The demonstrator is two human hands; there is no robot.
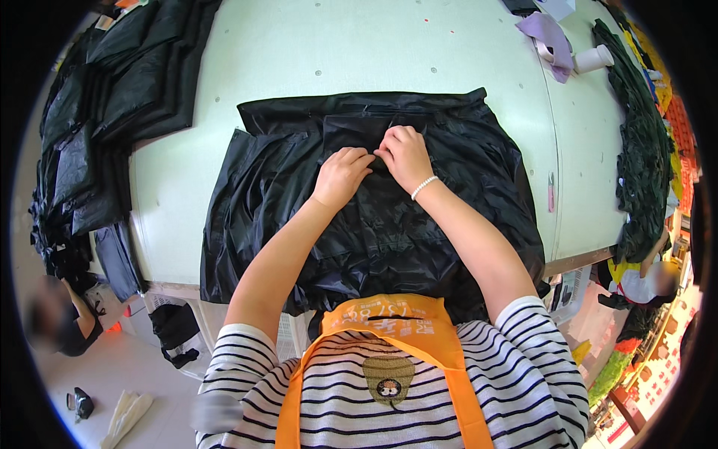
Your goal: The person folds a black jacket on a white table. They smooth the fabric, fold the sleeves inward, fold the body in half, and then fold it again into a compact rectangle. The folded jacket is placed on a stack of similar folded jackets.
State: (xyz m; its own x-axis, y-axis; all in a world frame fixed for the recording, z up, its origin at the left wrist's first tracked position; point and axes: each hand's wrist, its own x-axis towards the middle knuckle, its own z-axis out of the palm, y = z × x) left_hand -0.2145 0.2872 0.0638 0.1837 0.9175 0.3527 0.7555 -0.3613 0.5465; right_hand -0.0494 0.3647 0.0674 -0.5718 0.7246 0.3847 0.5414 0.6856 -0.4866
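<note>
A shiny black garment [464, 172] lies spread across the table in front of me, its lower part draping over the near edge. My left hand [346, 178] is closed with fingertips pinching the fabric near its upper middle. Right beside it, my right hand [404, 159] is closed too, with bent fingers gripping the same cloth. The hands nearly touch at the fingertips. Just beyond them is a flat, smoother black panel [345, 132] near the garment's far edge. What lies under the fingers is hidden.
Folded black garments [142, 86] are stacked on the pale table [374, 49] at left. More black clothing [642, 157] is heaped at right. A small pink-handled tool [551, 194], purple cloth [550, 45] and white cylinder [593, 58] lie at right. People are at both sides.
</note>
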